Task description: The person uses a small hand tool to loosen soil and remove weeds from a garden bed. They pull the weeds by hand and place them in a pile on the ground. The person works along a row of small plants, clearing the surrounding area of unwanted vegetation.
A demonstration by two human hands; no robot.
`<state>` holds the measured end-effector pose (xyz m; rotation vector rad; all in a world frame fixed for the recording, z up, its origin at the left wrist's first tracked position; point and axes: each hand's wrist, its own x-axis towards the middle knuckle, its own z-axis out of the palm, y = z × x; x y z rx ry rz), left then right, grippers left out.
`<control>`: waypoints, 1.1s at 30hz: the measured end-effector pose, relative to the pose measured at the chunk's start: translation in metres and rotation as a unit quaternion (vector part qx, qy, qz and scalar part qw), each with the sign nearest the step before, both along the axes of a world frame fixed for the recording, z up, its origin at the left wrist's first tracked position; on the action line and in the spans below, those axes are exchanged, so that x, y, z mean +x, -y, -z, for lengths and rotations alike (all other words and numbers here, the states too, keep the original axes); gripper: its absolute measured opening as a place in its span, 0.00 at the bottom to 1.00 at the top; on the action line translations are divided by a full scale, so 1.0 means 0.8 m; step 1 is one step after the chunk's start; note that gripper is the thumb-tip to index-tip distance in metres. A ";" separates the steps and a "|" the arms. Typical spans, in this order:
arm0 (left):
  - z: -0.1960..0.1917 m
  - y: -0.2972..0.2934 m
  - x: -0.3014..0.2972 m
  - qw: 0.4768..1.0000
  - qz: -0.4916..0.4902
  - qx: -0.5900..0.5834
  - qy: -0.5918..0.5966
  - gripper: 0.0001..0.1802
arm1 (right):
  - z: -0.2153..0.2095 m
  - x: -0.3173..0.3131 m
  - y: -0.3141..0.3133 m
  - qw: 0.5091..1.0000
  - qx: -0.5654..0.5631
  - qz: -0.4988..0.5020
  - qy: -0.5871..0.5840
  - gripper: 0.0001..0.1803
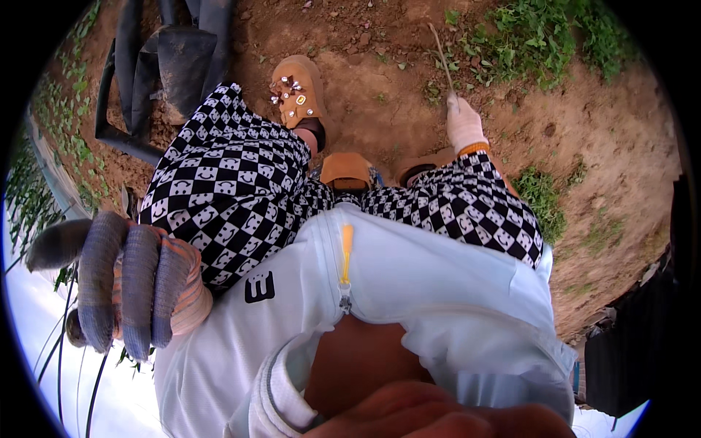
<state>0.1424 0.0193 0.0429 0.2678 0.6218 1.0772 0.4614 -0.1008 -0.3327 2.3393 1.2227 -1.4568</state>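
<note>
My left hand (142,285) is raised close to the camera at the left, in a grey knit glove with orange stripes. Its fingers are loosely bent and apart, and I see nothing held in them. Low over the soil at the right, my right hand (466,124) wears a pale glove with an orange cuff. It is closed on a thin, slightly curved, stick-like tool (441,57) that points away from me toward some weeds; whether it is wood or metal I cannot tell. Its gripped end is hidden in the glove.
Green weeds (522,44) grow at the far right, with a smaller clump (540,197) nearer me. A bundle of dark hose or plastic (182,62) lies at the far left. My brown clog (298,91) rests on bare soil (372,87); between my legs is a brown object (346,168).
</note>
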 end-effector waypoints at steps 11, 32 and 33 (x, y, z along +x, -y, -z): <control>-0.005 0.005 0.000 0.997 0.072 0.034 -0.004 0.31 | 0.043 -0.037 -0.072 0.987 0.134 -0.070 -0.048 0.31; 0.002 -0.005 -0.003 0.995 0.092 0.023 -0.002 0.31 | 0.098 -0.010 0.019 0.977 0.179 -0.066 -0.097 0.22; 0.002 -0.005 0.003 0.996 0.083 0.022 -0.004 0.30 | 0.094 -0.008 0.031 0.982 0.154 -0.066 -0.089 0.21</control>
